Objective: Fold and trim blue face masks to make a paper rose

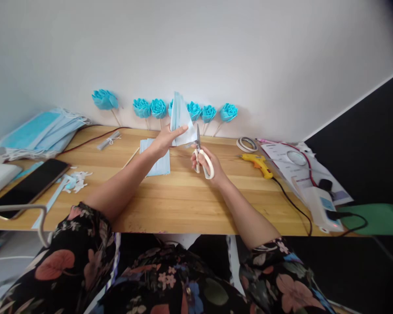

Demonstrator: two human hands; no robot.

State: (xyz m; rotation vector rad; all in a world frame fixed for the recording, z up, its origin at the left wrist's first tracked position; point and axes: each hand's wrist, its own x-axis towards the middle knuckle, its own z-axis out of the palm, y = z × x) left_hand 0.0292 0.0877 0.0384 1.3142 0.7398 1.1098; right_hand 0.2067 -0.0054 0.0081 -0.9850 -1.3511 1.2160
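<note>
My left hand (167, 138) pinches a folded piece of light blue and white face mask fabric (180, 117), raised above the table. In my right hand (212, 163) is a pair of scissors (208, 165) with white handles, blades pointing up beside the right edge of the fabric. Whether the blades touch it, I cannot tell. Beneath my left wrist lies a flat light blue mask sheet (160, 165), partly hidden by the forearm. A thin wooden stick (131, 158) rests left of that sheet.
Several blue flowers (158, 108) on sticks lean against the wall. At left lie stacked masks (41, 128), a phone (31, 185) and white-blue scraps (77, 181). At right are tape rolls (246, 144), a yellow glue gun (258, 164), papers (290, 163) and a power strip (322, 209).
</note>
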